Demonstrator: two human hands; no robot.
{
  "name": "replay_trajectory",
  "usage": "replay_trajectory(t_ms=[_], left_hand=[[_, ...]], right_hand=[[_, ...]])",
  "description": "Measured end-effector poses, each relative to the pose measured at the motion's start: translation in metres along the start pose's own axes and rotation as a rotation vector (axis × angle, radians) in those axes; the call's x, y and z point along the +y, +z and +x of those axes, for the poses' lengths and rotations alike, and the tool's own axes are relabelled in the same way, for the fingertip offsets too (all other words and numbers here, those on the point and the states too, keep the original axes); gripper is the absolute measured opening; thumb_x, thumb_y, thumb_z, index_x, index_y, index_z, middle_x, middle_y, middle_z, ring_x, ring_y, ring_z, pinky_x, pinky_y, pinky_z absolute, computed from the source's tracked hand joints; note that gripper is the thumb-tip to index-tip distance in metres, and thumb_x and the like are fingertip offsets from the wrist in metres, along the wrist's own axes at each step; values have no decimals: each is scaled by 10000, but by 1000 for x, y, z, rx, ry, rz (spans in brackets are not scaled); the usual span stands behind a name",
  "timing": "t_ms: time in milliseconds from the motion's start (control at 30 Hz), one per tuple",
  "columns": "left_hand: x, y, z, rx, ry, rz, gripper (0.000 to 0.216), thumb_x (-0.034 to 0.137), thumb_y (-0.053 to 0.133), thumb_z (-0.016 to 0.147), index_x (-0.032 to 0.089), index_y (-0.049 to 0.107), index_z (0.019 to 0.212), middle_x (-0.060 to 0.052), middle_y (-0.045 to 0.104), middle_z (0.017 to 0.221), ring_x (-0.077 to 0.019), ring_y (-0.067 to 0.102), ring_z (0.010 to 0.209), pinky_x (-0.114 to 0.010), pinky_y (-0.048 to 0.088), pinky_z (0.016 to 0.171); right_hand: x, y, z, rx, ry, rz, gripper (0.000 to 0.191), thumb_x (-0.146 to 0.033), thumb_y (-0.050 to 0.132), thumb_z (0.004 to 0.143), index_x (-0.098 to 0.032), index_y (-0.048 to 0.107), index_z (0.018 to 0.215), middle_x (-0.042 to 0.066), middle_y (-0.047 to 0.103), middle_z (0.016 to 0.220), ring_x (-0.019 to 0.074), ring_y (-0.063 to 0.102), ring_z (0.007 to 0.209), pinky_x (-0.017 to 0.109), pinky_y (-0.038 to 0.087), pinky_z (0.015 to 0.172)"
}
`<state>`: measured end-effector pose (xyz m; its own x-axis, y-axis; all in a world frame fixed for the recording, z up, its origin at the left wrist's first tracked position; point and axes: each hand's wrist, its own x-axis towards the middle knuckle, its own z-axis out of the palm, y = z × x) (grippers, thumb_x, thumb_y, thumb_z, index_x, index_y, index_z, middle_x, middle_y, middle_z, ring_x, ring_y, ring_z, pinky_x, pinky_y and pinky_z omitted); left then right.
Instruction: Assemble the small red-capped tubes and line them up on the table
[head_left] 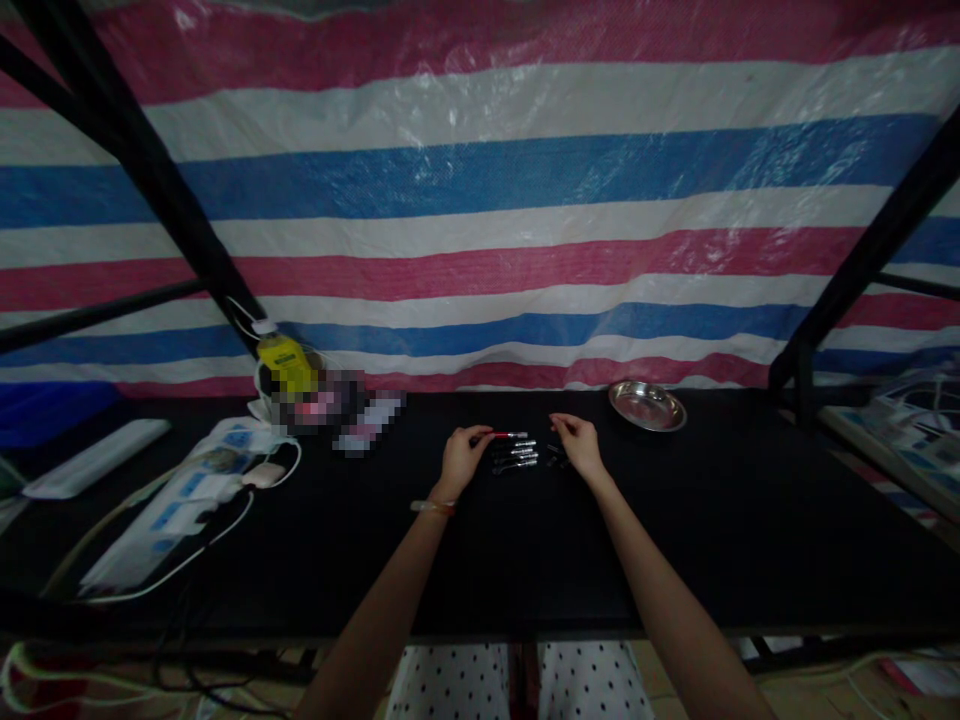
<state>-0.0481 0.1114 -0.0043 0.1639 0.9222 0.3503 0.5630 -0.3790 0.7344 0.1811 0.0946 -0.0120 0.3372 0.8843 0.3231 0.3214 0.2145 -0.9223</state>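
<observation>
My left hand point(463, 458) pinches the near end of a slender red-and-silver pen-like tube point(511, 435), which lies level and points to the right. Just below it, several similar shiny silver-and-dark tubes point(516, 459) lie side by side on the black table point(525, 560). To their right, my right hand point(579, 442) has thumb and forefinger drawn together; whatever is between them is too small to make out. A few small dark or clear pieces point(555, 458) rest beside that hand, partly hidden by it.
A round metal dish point(647, 406) stands at the back right. On the left are a white power strip point(180, 500) with cables, a yellow bottle point(285, 362) and a blurred-out patch of items. Black metal posts point(150, 190) and a striped plastic sheet point(525, 180) enclose the table.
</observation>
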Motion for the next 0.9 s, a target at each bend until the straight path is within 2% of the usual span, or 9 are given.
replay_trajectory(t_ms=[200,467,667,900], left_hand=[[0,0,1,-19,73,87,165,293,582,812,208,690,902,-28,661,797,-168,583,772,-312,460,755],[-2,-1,1,-13,83,106,155,298,593,801,216,701,875,-40,636,823,-173,567,817,-310,451,753],[0,-2,0,-22,93,112,166,303,576,811,226,701,886,-39,639,843,-178,568,846,-332,450,800],[-3,0,2,-16,107,116,183,287,534,834,233,695,903,-40,625,861,-174,570,853,-342,457,823]], right_hand=[[-3,-4,-5,-32,-102,-214,328,-392,494,817,-168,705,932,87,695,917,212,624,831,330,465,773],[-12,-10,-12,-141,-118,-569,272,-328,465,860,-236,707,948,53,674,824,208,578,834,325,430,780],[-14,-10,-12,-187,-108,-628,250,-320,482,851,-250,712,920,32,681,822,199,571,823,319,416,776],[-18,-11,-14,-200,-89,-647,262,-409,541,809,-250,711,930,30,676,806,204,561,849,290,415,700]])
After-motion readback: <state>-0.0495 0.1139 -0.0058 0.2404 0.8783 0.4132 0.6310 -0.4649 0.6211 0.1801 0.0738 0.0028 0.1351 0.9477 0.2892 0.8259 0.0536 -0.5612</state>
